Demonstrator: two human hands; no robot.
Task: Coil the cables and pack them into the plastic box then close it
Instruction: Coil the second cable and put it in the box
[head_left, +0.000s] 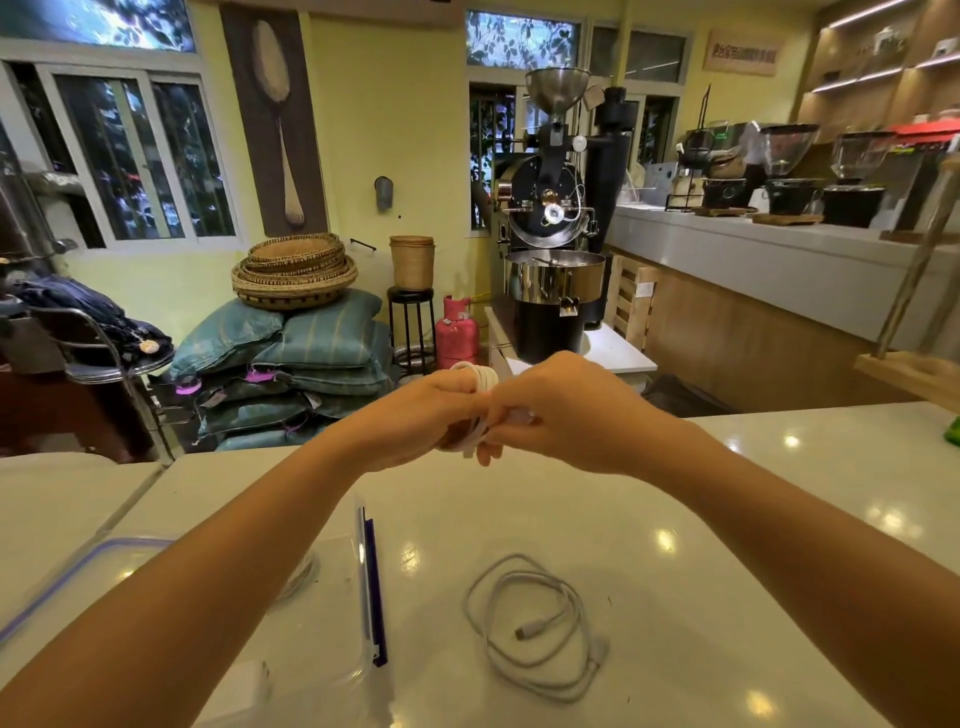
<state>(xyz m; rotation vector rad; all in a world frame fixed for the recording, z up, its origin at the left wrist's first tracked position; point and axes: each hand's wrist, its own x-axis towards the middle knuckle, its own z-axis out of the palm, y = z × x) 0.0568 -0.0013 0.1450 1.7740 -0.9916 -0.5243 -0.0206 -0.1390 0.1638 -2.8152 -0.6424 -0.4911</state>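
Observation:
Both my hands are raised over the far edge of the white table. A white cable (480, 375) is wound in loops around the fingers of my left hand (415, 415). My right hand (561, 410) pinches the cable's end beside those loops. A second white cable (535, 623) lies loosely coiled on the table in front of me, its plug inside the loop. The clear plastic box (363, 577) stands open at lower left, partly hidden by my left forearm, with a blue clip on its right wall. A coiled cable (301, 574) shows inside it.
The clear lid with a blue rim (62, 582) lies left of the box. A white charger block (244, 691) sits near the front edge. A green object (953, 431) pokes in at the table's right edge. Sacks, baskets and a coffee roaster stand beyond the table.

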